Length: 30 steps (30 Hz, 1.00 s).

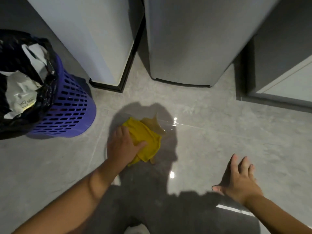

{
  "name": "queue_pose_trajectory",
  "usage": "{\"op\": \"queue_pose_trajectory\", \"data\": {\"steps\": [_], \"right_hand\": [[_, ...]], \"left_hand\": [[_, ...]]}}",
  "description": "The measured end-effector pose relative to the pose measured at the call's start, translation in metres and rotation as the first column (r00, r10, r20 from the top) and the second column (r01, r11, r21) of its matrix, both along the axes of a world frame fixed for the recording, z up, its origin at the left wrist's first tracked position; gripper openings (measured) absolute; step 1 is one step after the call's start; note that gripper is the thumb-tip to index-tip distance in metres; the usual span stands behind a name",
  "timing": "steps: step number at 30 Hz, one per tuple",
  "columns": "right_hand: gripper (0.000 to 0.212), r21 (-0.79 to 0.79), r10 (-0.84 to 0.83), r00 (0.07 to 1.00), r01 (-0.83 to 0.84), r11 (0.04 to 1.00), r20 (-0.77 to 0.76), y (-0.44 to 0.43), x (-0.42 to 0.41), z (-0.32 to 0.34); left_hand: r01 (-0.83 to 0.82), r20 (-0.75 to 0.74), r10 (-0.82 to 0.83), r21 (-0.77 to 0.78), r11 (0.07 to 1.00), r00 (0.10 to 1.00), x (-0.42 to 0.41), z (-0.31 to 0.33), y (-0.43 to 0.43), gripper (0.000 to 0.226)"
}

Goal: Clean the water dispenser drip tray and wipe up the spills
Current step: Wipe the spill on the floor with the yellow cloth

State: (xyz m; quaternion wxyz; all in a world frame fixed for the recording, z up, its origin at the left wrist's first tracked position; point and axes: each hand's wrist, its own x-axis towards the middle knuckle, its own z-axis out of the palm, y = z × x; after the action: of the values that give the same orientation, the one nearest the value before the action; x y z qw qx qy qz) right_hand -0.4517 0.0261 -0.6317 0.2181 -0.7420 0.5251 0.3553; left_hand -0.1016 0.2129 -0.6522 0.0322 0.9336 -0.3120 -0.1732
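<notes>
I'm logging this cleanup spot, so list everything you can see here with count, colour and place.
cloth: one, yellow, on the floor at centre, under the left hand
spill: one, clear wet patch, on the floor tiles just right of the cloth
laundry-style basket: one, purple, on the floor at left, lined with a black bag
black bag: one, holding white packaging, inside the basket
tall appliances: two, pale grey, standing side by side at the back
cabinet: one, dark grey, at right
floor: grey glossy tiles
left hand: pressing on the cloth
right hand: open, fingers spread, holding nothing
</notes>
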Motion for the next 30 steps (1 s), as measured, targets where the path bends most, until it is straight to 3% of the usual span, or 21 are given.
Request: {"op": "queue_pose_trajectory", "data": {"steps": [4,7,12,16,18,21,24,28,30], "right_hand": [[0.156,0.011,-0.008,1.0,0.008,1.0,0.019,-0.002,0.002,-0.008],[0.153,0.011,-0.006,1.0,0.006,1.0,0.025,-0.002,0.001,-0.012],[0.151,0.034,-0.049,0.997,0.047,0.998,0.054,-0.001,-0.001,-0.009],[0.151,0.055,-0.053,0.996,0.049,0.997,0.068,-0.002,-0.002,-0.006],[0.151,0.063,-0.053,0.996,0.049,0.997,0.065,-0.003,-0.001,-0.004],[0.151,0.06,-0.052,0.997,0.048,0.997,0.065,-0.002,-0.002,-0.004],[0.153,0.047,-0.059,0.996,0.056,0.997,0.073,-0.001,-0.004,-0.008],[0.155,0.029,-0.065,0.994,0.063,0.998,0.085,-0.001,-0.004,-0.012],[0.154,0.02,-0.06,0.994,0.058,0.998,0.095,-0.001,-0.006,-0.016]], "left_hand": [[0.218,0.009,-0.22,0.09,0.972,0.976,0.031,-0.001,-0.027,0.112],[0.457,-0.038,-0.457,0.162,0.875,0.889,0.048,-0.004,-0.057,0.102],[0.8,-0.004,-0.832,0.275,0.533,0.555,0.054,-0.005,-0.101,0.087],[0.934,-0.05,-0.949,0.197,0.297,0.313,0.045,-0.005,-0.105,0.087],[0.954,-0.03,-0.965,0.164,0.253,0.261,0.034,-0.01,-0.087,0.087],[0.937,0.032,-0.941,0.08,0.339,0.338,0.008,-0.02,-0.04,0.085],[0.862,0.046,-0.861,-0.028,0.506,0.507,-0.032,-0.032,0.016,0.089],[0.592,-0.086,-0.59,-0.002,0.806,0.803,-0.117,-0.044,0.066,0.105],[0.433,-0.103,-0.427,0.044,0.9,0.898,-0.151,-0.047,0.057,0.109]]}}
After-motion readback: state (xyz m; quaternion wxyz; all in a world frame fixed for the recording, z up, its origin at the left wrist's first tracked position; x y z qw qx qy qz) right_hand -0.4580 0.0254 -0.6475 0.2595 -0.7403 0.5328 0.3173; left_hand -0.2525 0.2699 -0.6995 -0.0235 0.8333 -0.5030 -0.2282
